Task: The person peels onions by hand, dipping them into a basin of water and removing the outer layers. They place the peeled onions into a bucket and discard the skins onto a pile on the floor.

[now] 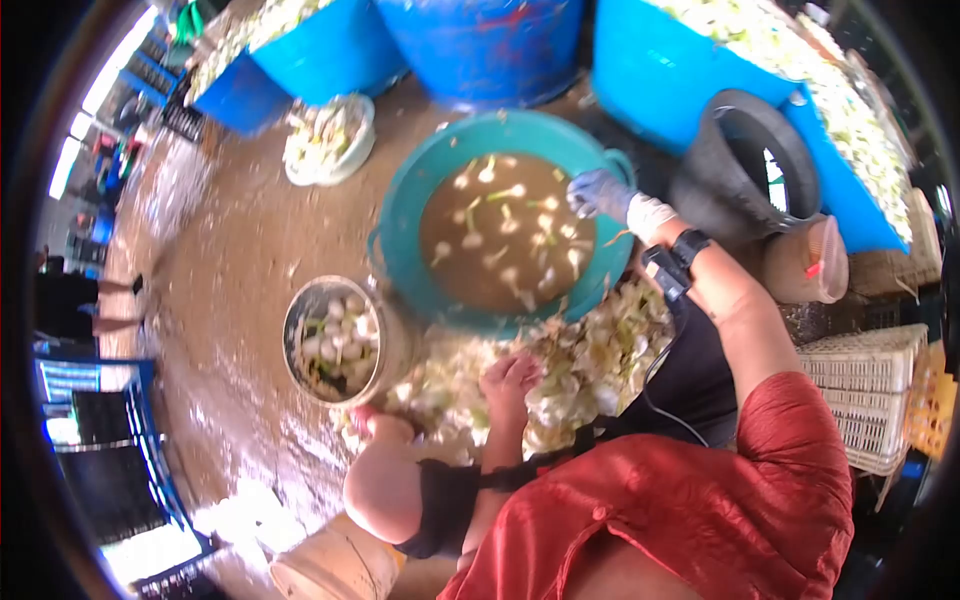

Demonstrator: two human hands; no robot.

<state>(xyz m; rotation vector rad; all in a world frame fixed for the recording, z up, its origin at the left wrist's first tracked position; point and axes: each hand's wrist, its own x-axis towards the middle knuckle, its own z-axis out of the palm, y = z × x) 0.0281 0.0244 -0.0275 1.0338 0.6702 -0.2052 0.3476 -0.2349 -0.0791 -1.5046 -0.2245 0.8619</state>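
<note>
metal pot (335,340): i see it left of the heap, standing on the wet floor, part full of pale trimmed bulbs with green bits.
left hand (508,380): bare, fingers curled down into the heap of vegetable trimmings (590,360); i cannot tell whether it grips a piece or just rests there.
teal tub (500,225): just beyond the heap, full of muddy brown water with white bulbs and green stalks (505,225) floating apart from one another.
right hand (605,195): in a pale blue glove, at the tub's right rim over the water; it looks loosely closed, and i see nothing clearly held in it.
look of the bulbs: small, white, rounded, with short green stems, wet and slick.
risk: i judge the slick bulbs could slip from either hand, and the tub, full near its rim, could slop brown water onto the heap if the rim is pushed.
black tyre bin (750,165): right of the tub, untouched.
</note>
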